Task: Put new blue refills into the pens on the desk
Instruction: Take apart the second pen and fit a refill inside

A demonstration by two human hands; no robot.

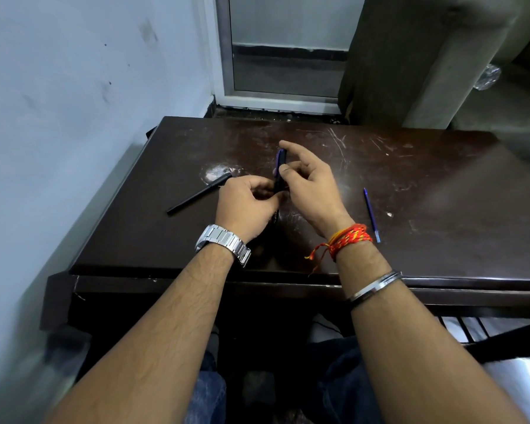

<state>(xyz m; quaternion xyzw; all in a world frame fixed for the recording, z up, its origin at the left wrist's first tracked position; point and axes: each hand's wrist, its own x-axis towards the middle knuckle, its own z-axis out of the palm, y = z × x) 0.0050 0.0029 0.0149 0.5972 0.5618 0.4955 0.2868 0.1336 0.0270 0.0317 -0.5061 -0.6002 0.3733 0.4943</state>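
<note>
Over the middle of the dark wooden desk [426, 185], both my hands hold a dark pen with a purple clip [279, 166], its clip end pointing away from me. My left hand [248, 206] grips the pen's near end with curled fingers. My right hand [309, 182] pinches the pen's upper part between thumb and forefinger. A black pen [198, 194] lies on the desk to the left of my hands. To the right of my right wrist, a thin blue refill [371, 214] lies on the desk.
A pale wall runs along the desk's left side. Behind the desk are a glass door frame [224, 56] and a grey-green upholstered piece [410, 56]. The desk's near edge [257, 280] is just under my forearms.
</note>
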